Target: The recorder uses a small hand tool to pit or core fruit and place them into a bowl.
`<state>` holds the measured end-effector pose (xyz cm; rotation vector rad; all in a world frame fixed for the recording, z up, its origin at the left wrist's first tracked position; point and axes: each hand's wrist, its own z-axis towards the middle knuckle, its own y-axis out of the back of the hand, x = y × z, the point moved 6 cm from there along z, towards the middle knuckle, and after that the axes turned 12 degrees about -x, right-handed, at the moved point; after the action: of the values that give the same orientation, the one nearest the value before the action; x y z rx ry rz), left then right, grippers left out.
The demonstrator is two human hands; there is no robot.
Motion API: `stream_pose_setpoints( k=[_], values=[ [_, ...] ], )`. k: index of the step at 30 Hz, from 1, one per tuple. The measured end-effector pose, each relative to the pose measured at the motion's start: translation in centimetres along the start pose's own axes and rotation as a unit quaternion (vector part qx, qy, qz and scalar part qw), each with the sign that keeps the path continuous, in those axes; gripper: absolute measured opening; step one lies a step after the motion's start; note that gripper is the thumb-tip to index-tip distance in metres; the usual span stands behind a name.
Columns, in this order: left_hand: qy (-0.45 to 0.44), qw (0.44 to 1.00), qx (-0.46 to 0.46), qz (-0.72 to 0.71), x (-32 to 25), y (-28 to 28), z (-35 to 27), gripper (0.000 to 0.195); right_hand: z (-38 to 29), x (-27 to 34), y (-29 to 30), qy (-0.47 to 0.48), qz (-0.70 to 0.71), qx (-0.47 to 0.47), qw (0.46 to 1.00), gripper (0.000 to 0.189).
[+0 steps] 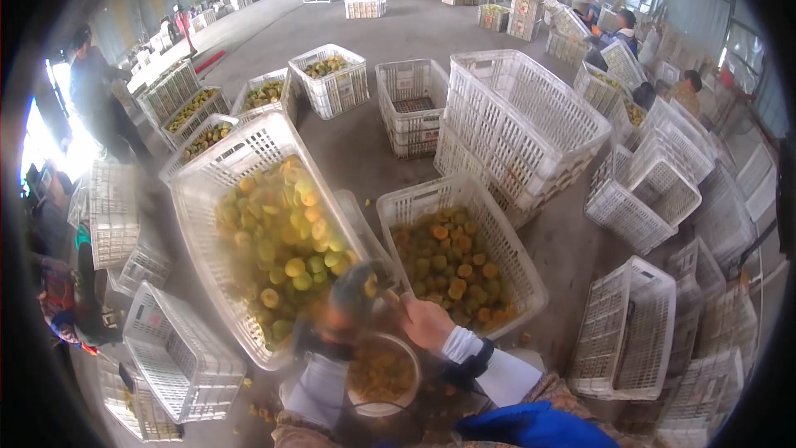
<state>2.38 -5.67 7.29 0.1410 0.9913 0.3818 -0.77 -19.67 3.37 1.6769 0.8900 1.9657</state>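
Note:
My left hand, in a dark glove, is blurred and closed around a piece of yellowish fruit. Bare and wearing a white sleeve with a dark wristband, my right hand grips a small tool; its tip meets the fruit, though blur hides its exact kind. Below both hands stands a white bucket with orange-yellow fruit scraps inside. A tilted white plastic crate on the left holds yellow-green fruit. Browner fruit pieces, some of them cut, fill the lower part of the right-hand crate.
Stacked white crates rise behind the right-hand crate. More crates lie tipped at right and left. Fruit-filled crates stand farther out on the concrete floor. A person is at far left; others sit at right.

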Motion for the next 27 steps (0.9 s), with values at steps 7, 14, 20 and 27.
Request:
stream_pose_setpoints(
  k=[7, 14, 20, 27],
  values=[
    [0.241, 0.942, 0.01, -0.233, 3.5, -1.0, -1.3, 0.047, 0.3, 0.8, -0.6, 0.015, 0.093, -0.016, 0.995, 0.027],
    [0.428, 0.813, -0.033, -0.393, 3.6, 1.6, -2.1, 0.05, 0.8, 2.3, 0.3, 0.079, 0.125, -0.076, 0.986, 0.025],
    [0.162, 0.965, 0.047, -0.199, 1.3, 1.6, -0.2, 0.038, 0.6, 2.5, 0.8, 0.083, 0.136, -0.083, 0.984, 0.024],
    [-0.092, 0.989, 0.035, -0.11, 1.4, 1.6, -1.2, 0.076, 0.5, 2.4, 0.6, 0.079, 0.119, -0.063, 0.988, 0.023]
  ],
)
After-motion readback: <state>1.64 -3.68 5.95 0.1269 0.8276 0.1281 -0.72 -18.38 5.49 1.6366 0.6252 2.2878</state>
